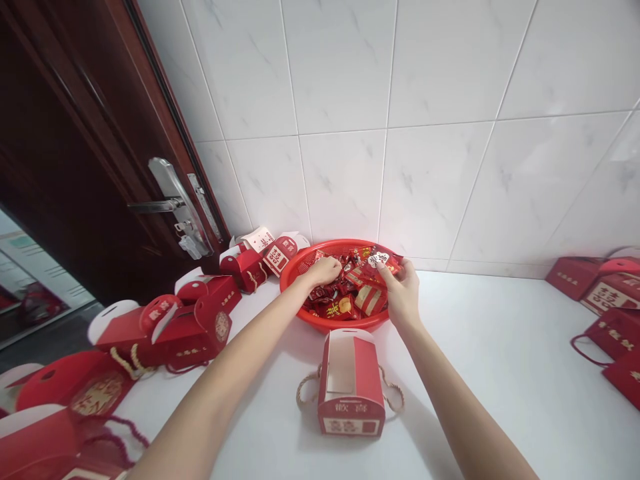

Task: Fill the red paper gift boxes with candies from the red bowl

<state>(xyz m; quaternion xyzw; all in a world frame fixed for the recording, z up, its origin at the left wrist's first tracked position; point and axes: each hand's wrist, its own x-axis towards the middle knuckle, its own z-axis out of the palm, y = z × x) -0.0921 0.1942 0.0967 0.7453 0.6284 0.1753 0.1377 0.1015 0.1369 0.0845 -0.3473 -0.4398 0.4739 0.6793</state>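
Observation:
Against the tiled wall stands a red plastic basket (350,325) filled with wrapped sweets (340,307) in red and gold. Inside it, at the left, my left hand (325,271) is closed with its fingers curled down among the sweets; what it grips, if anything, is hidden. At the basket's right side my right hand (401,288) pinches a red candy packet (383,261) with a white printed label. Nearer to me, between my forearms, a red and cream gift box (351,387) with rope handles sits with its top open.
Several red gift boxes with cord handles (193,323) line the left side of the white table (480,347). More red boxes (613,293) stand at the right edge. A dark wooden door (100,120) with a metal handle is at the left.

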